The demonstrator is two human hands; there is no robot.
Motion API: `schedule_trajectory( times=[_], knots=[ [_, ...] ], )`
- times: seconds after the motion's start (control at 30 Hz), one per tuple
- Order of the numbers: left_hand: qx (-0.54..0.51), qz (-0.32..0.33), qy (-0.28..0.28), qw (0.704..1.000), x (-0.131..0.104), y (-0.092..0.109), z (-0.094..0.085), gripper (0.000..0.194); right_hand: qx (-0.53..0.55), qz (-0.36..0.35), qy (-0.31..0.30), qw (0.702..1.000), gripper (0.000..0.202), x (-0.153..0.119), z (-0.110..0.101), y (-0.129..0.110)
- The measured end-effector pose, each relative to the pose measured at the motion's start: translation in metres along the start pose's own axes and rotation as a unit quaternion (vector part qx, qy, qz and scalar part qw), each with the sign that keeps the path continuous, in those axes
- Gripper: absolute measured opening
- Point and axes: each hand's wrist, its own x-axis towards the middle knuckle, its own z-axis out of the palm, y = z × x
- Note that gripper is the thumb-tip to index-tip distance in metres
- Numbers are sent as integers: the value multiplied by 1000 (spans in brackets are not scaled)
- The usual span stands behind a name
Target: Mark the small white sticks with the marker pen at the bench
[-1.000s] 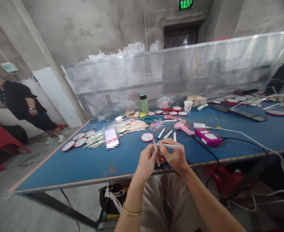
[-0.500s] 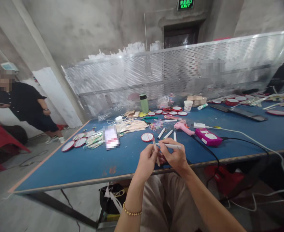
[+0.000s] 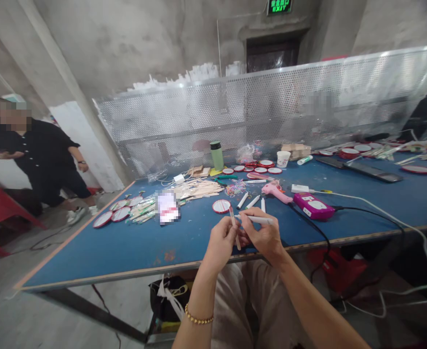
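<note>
Near the table's front edge, my left hand [image 3: 222, 240] is closed around a flat wooden craft stick [image 3: 238, 241], whose upper end looks reddish. My right hand [image 3: 262, 235] grips a white marker pen [image 3: 259, 219], its tip pointing left at the stick and close to it; whether they touch I cannot tell. Just beyond my left hand lies a round white disc with a red rim [image 3: 221, 206]. Several more markers [image 3: 253, 201] rest on the blue table past my right hand.
Beyond the markers lie a pink glue gun [image 3: 278, 193] and a purple box [image 3: 312, 206] with cables. Wooden sticks [image 3: 202, 188] are heaped to the left, near red-rimmed discs [image 3: 121, 214]. A green bottle [image 3: 217, 156] and paper cup [image 3: 282, 159] stand behind. At far left is a person [image 3: 35, 150].
My hands, the stick and the marker stay almost in the same place. The person at the far left has shifted a little to the right.
</note>
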Motion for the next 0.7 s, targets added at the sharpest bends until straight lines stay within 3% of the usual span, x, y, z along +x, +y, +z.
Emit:
schedule_trajectory(
  times=[0.7],
  knots=[
    [-7,-3,1,1000,0,1,1,44,-10,-8,-1,1000,18,0,0,1]
  ],
)
